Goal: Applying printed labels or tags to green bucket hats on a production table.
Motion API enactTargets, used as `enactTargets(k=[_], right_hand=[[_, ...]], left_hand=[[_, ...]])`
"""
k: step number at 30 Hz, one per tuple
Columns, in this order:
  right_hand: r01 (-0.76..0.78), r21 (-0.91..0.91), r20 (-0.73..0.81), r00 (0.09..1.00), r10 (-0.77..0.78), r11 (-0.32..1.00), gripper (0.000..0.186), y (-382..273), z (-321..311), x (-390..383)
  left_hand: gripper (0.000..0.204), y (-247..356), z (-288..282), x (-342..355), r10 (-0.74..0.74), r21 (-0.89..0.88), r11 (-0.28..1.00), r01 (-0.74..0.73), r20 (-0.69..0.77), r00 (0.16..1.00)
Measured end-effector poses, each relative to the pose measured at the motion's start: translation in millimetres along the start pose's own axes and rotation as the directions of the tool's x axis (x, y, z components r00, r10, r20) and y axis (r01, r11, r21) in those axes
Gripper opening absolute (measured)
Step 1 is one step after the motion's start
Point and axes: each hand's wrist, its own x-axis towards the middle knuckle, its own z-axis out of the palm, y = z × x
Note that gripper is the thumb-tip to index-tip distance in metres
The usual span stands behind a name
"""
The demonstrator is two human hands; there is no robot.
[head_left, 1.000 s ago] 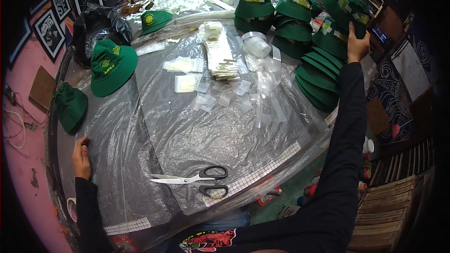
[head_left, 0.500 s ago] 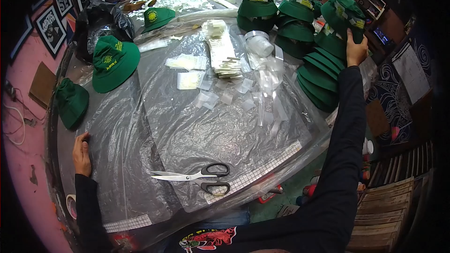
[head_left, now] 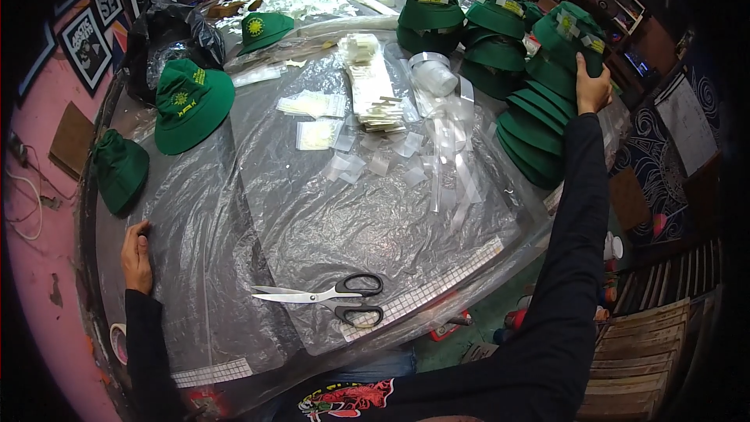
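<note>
Plastic-covered table (head_left: 367,227), stacked green hat (head_left: 561,37) against fingers of the right hand (head_left: 594,92)

Plastic-covered surface (head_left: 351,227) bearing green bucket hats (head_left: 191,109)
Hat stacks (head_left: 533,141) stand at right, a black plastic bag (head_left: 168,59) at far left; clear plastic squares (head_left: 344,166) lie mid-surface, black-handled scissors (head_left: 324,295) near the front.

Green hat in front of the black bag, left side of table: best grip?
I'd pinch the brim at its near edge, coming from the person's side with the left hand, which is closer. The green hat sits crown-up with the brim flaring out toward the person, while the black bag stands behind it.
</note>
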Motion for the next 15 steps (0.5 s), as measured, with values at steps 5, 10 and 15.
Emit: enactTargets(k=[5,10,15], right_hand=[[0.002,0.063,0.018,1.000,-0.003,0.998,0.087,1.9,-2.0,-5.7],[0.044,0.134,-0.157,0.987,-0.022,0.990,0.083,-8.1,-19.4,30.7],[0.465,0.553,-0.240,0.883,-0.403,0.691,0.059,-86.9,-92.8,74.3]], left_hand=[[0.055,-0.5,0.5,-0.1,0.010,-0.036,0.999,-0.010,0.015,1.000],[0.040,-5.8,1.4,2.0,0.047,-0.021,0.999,-0.047,-0.007,0.999],[0.031,-14.9,6.7,-1.0,0.048,0.089,0.995,-0.044,-0.048,0.998]])
